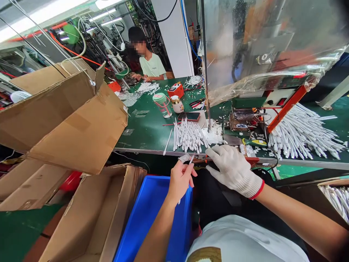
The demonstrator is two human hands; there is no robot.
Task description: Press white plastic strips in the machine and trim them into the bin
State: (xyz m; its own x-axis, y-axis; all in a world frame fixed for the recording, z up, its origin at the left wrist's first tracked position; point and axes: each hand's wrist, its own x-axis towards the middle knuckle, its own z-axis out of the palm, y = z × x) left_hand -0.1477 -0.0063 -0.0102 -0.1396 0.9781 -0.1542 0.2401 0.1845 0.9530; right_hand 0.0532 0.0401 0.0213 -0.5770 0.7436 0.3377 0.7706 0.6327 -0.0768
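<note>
Pinching thin white plastic stick point(191, 158) in bare left hand point(180, 180); white knit-gloved right hand point(231, 171) spread, holding nothing visible, by green tabletop point(144, 138) edge. Risk: slim stick slipping from fingertip grip into blue plastic bin point(147, 218) below.

Bare left hand point(180, 181) around a white stick point(192, 158), gloved right hand point(233, 170) beside it

Bright ceiling tube lights point(40, 18) flare at eleven o'clock, plastic sheeting point(261, 47) throws glare at one o'clock, and straight lines bow toward the edges.
</note>
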